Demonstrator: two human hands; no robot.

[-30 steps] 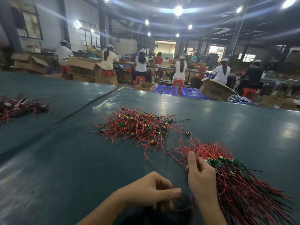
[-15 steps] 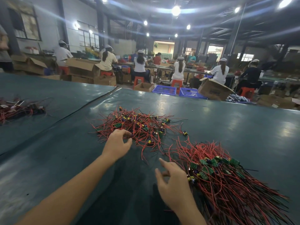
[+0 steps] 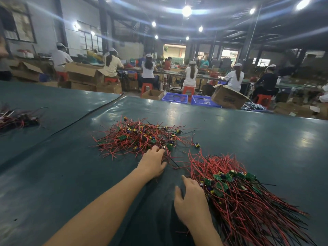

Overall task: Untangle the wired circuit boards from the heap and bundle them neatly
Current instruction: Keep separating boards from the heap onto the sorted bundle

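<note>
A tangled heap of wired circuit boards (image 3: 140,137), red and black leads with small green boards, lies mid-table. My left hand (image 3: 152,163) is at the heap's near right edge, fingers curled down into the wires and gripping some; dark leads trail out beside the thumb. A sorted bundle (image 3: 236,196), its boards lined up and its wires fanning to the lower right, lies to the right. My right hand (image 3: 190,201) rests flat on the table against the bundle's left side, fingers straight and spread, holding nothing.
The dark green table cover (image 3: 62,174) has a seam (image 3: 88,118) running diagonally at left. Another wire pile (image 3: 17,119) lies far left. Beyond the far edge stand blue crates (image 3: 174,97), cardboard boxes (image 3: 229,99) and seated workers.
My left hand reached from near my body out to the heap, then slid right along its near edge. My right hand left the bundle's boards and settled flat beside them.
</note>
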